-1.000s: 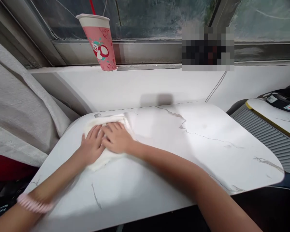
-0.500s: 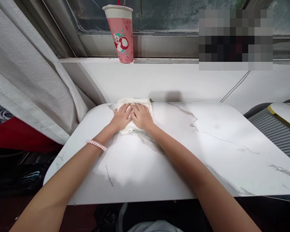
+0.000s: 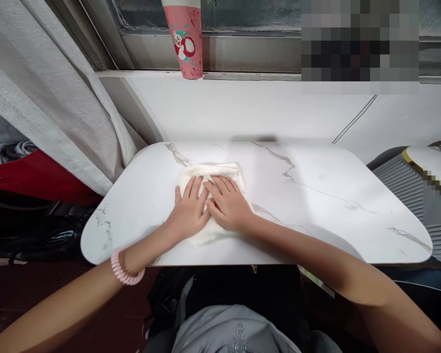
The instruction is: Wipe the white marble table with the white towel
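A folded white cloth (image 3: 215, 170) lies flat on the white marble-patterned table (image 3: 327, 220), left of its middle. My left hand (image 3: 189, 208) presses on the cloth's left part, palm down, fingers spread. Beside it my right hand (image 3: 230, 206) lies flat on the right part, fingers stretched out, its thumb side touching the left hand. Neither hand grips the cloth. Part of the cloth is hidden under both palms. A pink coil band (image 3: 125, 268) circles my left wrist.
A pink paper cup (image 3: 185, 46) stands on the window sill behind the table. The grey curtain (image 3: 69, 88) hangs at the left. To the right is a grey ribbed surface (image 3: 393, 184) with a yellow-edged item. A blurred patch covers part of the window.
Both hands have drawn the cloth from the table's back edge toward me, staying flat on it. The view has tilted down, so the cup sits higher and its top is cut off.
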Motion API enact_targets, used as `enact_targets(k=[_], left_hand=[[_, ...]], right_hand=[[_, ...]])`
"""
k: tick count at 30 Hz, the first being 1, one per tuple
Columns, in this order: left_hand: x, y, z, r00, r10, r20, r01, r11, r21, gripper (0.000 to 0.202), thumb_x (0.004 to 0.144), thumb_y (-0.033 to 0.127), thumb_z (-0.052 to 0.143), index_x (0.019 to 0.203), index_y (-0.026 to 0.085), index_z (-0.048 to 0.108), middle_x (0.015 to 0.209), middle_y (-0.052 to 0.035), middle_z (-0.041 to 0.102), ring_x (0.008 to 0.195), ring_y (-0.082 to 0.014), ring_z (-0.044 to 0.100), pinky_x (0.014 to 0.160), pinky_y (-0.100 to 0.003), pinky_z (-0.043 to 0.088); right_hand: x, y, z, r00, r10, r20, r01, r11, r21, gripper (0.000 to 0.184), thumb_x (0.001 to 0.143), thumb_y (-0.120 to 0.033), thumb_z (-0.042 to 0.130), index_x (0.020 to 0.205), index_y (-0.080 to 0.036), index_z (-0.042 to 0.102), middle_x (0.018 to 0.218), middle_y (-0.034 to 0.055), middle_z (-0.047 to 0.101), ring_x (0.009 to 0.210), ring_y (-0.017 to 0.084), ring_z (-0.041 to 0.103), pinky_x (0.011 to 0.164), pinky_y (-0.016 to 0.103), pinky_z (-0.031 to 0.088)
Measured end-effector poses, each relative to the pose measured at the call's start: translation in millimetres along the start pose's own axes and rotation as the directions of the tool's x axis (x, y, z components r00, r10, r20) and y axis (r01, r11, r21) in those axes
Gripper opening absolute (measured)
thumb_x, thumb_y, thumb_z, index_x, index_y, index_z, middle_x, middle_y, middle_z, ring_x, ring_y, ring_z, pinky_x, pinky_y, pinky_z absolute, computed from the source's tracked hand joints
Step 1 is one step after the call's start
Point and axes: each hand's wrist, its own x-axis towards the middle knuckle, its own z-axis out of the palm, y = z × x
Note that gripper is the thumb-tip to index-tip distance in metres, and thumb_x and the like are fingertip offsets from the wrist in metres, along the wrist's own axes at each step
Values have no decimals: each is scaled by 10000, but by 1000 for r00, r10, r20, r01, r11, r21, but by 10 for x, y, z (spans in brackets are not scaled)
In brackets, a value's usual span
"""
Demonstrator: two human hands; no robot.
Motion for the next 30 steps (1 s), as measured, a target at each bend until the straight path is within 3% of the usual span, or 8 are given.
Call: enact_targets(k=[6,11,15,18,25,30], left_hand=[[-395,411,114,992,94,-87,-91,995,34,576,943,354,281,1451,104,383,1544,-248,311,1456,-405,216,1048,-737,266],[-256,628,135,993,114,-40,-113,993,23,582,938,363,332,1459,106,374,1541,-257,311,1454,-418,210,1041,-745,270],[108,693,40,982,142,122,-142,990,-11,610,962,412,326,1504,137,283,1587,-219,228,1479,-384,139,1066,-732,234],[478,682,-3,973,143,184,-139,990,-32,628,971,426,315,1522,137,233,1604,-207,177,1492,-359,90,1097,-707,191],[1379,571,91,991,76,112,-72,997,-42,560,978,375,300,1498,168,278,1602,-170,209,1489,-307,136,1105,-688,190],[1837,490,182,996,81,41,-78,994,-75,544,978,403,285,1482,198,307,1589,-141,249,1476,-294,174,1092,-696,211]], right_hand=[[-525,-83,-261,998,-42,44,43,999,-9,496,957,-336,359,1386,-120,482,1429,170,473,1358,273,380,1184,498,255],[-668,89,-414,998,-46,53,45,999,13,504,969,-341,349,1397,-98,463,1431,185,472,1361,271,385,1175,497,281],[-612,322,-451,999,12,45,-11,1000,-24,528,971,-338,320,1418,-77,425,1445,200,454,1363,305,377,1148,544,290],[-436,589,-432,999,39,14,-38,998,-55,529,969,-339,309,1406,-72,438,1434,205,464,1349,314,389,1132,536,301],[209,1290,-344,993,113,-40,-116,988,-101,497,953,-302,315,1377,-95,471,1399,167,509,1325,278,422,1130,459,302],[516,1622,-310,987,147,-71,-153,984,-87,496,943,-271,297,1378,-106,468,1402,149,519,1314,271,435,1125,459,298]])
